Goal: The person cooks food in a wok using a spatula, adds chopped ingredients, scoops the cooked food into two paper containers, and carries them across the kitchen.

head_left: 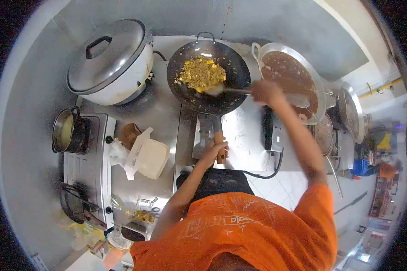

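A dark wok [233, 101] holds a brown and yellow chopped food mixture [201, 74]. My left hand [212, 152] is closed round the wok's wooden handle [220, 141], below the pan. My right hand [267, 92], slightly blurred, grips the handle of a metal spatula [235, 91] at the wok's right side. The spatula's blurred head touches the lower edge of the food.
A big lidded rice cooker [117, 81] stands at the upper left. A wide pan of brown liquid [287, 72] is on the right. A small pot [68, 131] sits on a stove at left, beside a white container [151, 158]. A black cable [280, 165] hangs below the right counter.
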`<state>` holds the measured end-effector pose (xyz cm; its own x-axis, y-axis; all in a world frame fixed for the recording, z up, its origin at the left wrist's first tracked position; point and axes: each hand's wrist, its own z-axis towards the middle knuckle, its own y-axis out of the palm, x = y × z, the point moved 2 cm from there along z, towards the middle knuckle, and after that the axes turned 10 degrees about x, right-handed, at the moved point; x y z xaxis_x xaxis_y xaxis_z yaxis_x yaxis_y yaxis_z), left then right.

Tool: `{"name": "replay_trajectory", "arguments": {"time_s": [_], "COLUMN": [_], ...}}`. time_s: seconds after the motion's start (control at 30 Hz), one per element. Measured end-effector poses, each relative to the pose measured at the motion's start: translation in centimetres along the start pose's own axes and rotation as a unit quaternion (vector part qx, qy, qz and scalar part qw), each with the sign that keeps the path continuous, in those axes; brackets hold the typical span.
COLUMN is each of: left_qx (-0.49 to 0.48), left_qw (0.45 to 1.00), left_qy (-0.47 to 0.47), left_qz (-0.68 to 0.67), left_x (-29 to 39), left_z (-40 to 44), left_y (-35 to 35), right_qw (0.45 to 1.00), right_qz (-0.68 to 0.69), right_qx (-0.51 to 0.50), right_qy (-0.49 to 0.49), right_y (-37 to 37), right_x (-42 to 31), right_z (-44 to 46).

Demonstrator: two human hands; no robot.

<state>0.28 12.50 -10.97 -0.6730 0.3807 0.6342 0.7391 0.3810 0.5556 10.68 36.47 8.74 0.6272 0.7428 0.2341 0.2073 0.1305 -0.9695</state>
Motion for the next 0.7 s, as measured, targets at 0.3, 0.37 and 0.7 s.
{"name": "replay_trajectory", "arguments": {"time_s": [0.3, 0.37, 0.7], "left_qx": [0.21, 0.366, 0.707], "left_qw": [0.907, 0.881, 0.652], "left_qy": [0.279, 0.237, 0.188], "left_qz": [0.236, 0.181, 0.2], "left_x": [-2.6, -1.7, -2.7], "left_z": [-4.3, -9.9, -10.5], "left_y": [-9.6, -13.8, -30.8], "right_qw": [0.664, 0.8, 0.997], "right_qz": [0.691, 0.555, -0.011], "right_qx": [-0.042, 0.036, -0.046], "right_qy": [0.282, 0.225, -0.063], "right_y": [2.0, 0.6, -0.9], "right_x": [-5.0, -3.3, -5.7], "right_z": [-5.3, -6.0, -0.5]}}
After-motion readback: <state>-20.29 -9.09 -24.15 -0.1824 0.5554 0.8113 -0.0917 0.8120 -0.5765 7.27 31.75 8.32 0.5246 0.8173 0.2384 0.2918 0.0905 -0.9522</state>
